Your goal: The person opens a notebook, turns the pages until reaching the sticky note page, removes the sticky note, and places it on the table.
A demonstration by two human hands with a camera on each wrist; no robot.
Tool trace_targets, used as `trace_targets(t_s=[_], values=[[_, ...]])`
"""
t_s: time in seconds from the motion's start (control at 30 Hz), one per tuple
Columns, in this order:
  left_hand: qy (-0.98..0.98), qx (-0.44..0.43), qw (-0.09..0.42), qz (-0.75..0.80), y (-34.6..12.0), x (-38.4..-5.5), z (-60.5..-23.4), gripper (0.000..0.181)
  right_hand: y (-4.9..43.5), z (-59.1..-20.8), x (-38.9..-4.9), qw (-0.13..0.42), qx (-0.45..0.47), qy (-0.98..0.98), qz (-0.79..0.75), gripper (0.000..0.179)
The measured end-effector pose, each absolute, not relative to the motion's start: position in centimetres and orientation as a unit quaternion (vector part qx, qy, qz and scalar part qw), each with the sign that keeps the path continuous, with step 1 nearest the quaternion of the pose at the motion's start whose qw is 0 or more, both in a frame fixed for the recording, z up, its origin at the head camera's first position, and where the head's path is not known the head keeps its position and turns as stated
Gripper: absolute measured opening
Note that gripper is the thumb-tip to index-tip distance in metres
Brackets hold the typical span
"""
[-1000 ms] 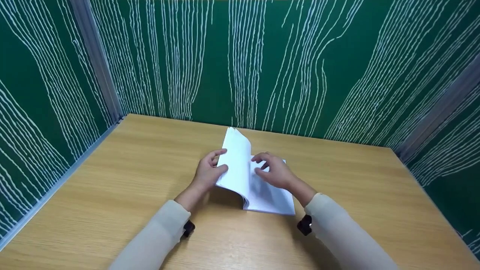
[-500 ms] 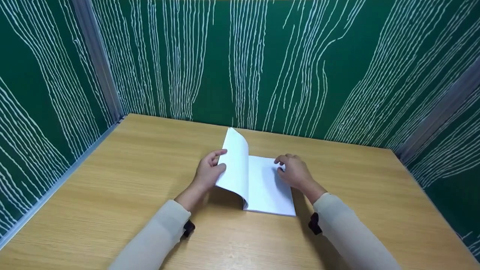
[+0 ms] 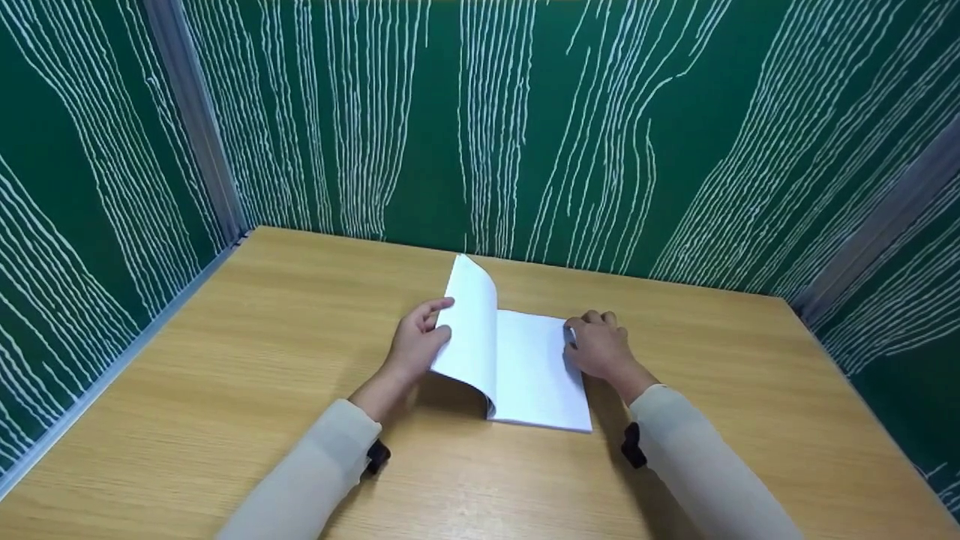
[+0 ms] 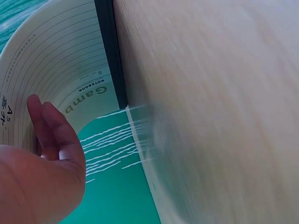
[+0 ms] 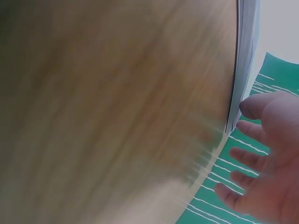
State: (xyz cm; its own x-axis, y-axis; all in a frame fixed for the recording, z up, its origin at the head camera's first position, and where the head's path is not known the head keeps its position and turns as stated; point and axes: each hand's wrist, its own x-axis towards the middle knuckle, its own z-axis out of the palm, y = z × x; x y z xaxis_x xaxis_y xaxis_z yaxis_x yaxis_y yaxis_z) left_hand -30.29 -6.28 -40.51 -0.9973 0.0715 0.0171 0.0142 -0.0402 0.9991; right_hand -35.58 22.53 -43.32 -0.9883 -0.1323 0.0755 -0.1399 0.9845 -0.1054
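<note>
A white paper notebook (image 3: 536, 375) lies spread on the table, its right-hand stack flat and its left part lifted in a curve. My left hand (image 3: 416, 345) grips the raised cover and pages (image 3: 469, 330) at their outer edge, thumb on the page side. In the left wrist view the cover's lined outer face (image 4: 70, 51) shows the printed word NOTEBOOK and a dark spine strip (image 4: 111, 56). My right hand (image 3: 601, 349) is at the outer edge of the flat stack, near its upper corner. In the right wrist view its thumb and forefinger are right at the page edges (image 5: 245, 60), the other fingers spread.
The wooden table (image 3: 225, 390) extends around the notebook on all sides. Green panels (image 3: 427, 150) with white wavy lines stand along its back and sides, joined by grey posts (image 3: 199, 112). Dark wrist devices (image 3: 634, 446) sit under both sleeves.
My right hand has moved right, from beside the notebook's middle fold to the outer edge of the flat pages. The left hand keeps holding the raised part in nearly the same place.
</note>
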Motion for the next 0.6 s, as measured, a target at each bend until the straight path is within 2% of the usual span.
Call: trace_targets(t_s=[0.27,0.6], values=[[0.681,0.054,0.016,0.730,-6.38,-30.38,-40.61,0.042,22.65,-43.19,-35.30,0.019,0.067,-0.996,0.049,0.045],[0.688,0.034,0.034,0.724,-6.39,-30.33,-40.59,0.040,23.26,-43.91,-35.72,-0.010,0.060,-0.996,0.062,0.049]])
